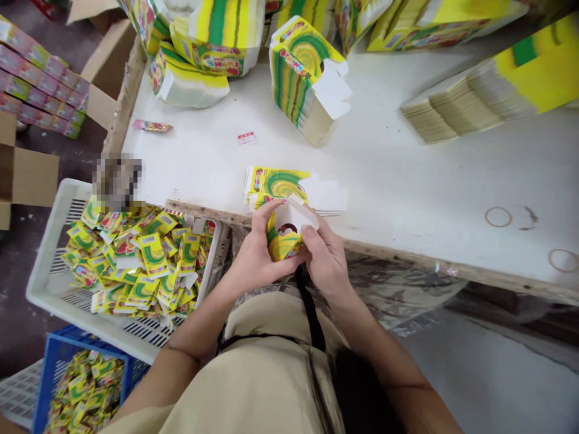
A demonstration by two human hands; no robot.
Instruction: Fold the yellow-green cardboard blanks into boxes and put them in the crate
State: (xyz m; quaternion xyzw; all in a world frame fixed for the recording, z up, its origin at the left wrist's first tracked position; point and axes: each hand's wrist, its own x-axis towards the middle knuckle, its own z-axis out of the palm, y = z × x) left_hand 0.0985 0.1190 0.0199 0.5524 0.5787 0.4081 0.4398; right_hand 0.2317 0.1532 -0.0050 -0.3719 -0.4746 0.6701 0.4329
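A small yellow and green carton [286, 244] is held between my two hands at the table's front edge, its white inner flap raised and its top uncovered. My left hand [262, 253] wraps the carton's left side, thumb along the bottom and a finger at the upper rim. On the other side my right hand [326, 256] grips the carton, with the thumb against the white flap. Just beyond my hands lies a short stack of flat, unfolded cartons [280, 181], printed in the same yellow and green.
Bundles of flat cartons [303, 78] stand along the back of the white table [407, 193]; another stack [474, 102] lies at right. A wrapped candy [152, 126] rests at left. Below are a white crate [45, 271] of small cartons and a blue crate [43, 386] of wrapped pieces.
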